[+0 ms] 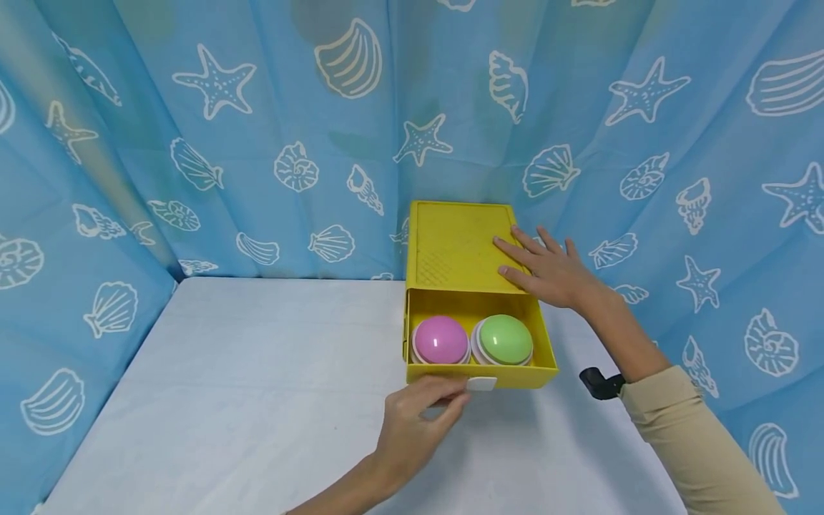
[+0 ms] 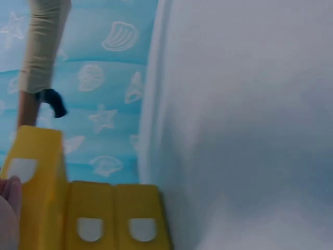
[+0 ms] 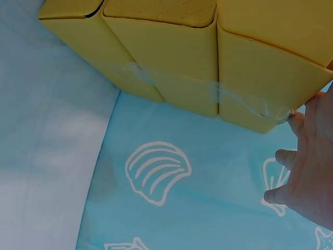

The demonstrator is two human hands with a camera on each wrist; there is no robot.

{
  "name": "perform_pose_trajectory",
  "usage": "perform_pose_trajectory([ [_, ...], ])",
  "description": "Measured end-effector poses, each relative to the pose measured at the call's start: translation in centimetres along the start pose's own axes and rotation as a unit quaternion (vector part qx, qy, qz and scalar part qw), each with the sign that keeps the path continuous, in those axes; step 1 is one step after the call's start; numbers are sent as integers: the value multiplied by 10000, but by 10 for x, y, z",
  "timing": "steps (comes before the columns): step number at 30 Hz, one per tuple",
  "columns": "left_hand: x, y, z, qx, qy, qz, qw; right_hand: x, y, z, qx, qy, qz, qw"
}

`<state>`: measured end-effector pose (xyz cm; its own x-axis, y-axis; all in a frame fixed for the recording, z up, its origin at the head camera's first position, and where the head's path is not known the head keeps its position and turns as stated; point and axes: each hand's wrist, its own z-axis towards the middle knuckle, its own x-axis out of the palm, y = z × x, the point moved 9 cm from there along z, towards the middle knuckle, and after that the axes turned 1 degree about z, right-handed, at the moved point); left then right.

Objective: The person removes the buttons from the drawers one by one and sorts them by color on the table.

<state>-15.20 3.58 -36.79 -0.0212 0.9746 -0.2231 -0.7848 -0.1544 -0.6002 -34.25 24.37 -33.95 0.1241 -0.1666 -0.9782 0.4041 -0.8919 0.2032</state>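
Observation:
A yellow drawer box [image 1: 460, 239] stands against the curtain, its top drawer [image 1: 524, 377] pulled out. Inside that drawer sit a pink domed button [image 1: 441, 340] and a green domed button [image 1: 506, 338], side by side on white bases. My left hand [image 1: 412, 429] pinches the white tab [image 1: 481, 384] on the drawer's front with thumb and fingers. Spread over the box's upper right edge, my right hand [image 1: 555, 275] rests with fairly straight fingers. In the left wrist view, two lower drawers [image 2: 91, 200] are closed, each with a white tab. The drawer floor under the buttons is partly hidden.
A white-covered table [image 1: 257, 357] extends left of and in front of the box. Blue curtain [image 1: 257, 143] with white shell prints hangs behind and at both sides. Clear tape [image 3: 244, 101] crosses the box's back. A black device [image 1: 600, 384] is at the right wrist.

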Motion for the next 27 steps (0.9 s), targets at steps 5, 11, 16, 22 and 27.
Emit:
perform_pose_trajectory([
  [5, -10, -5, 19, -408, 457, -690, 9957, 1, -1, 0, 5, -15, 29, 10000],
  [11, -24, 7, 48, -1124, 841, -1073, 9843, 1, -1, 0, 12, 19, 21, 10000],
  [16, -25, 20, 68, -1505, 1579, -694, 9734, 1, -1, 1, 29, 56, 36, 10000],
  [22, -16, 40, 80, -2008, 2542, -126, 9460, 1, 0, 1, 11, 88, 17, 10000],
  [27, -8, 51, 81, -2282, 3084, 399, 9226, 0, 0, 1, -17, 66, 57, 10000],
])
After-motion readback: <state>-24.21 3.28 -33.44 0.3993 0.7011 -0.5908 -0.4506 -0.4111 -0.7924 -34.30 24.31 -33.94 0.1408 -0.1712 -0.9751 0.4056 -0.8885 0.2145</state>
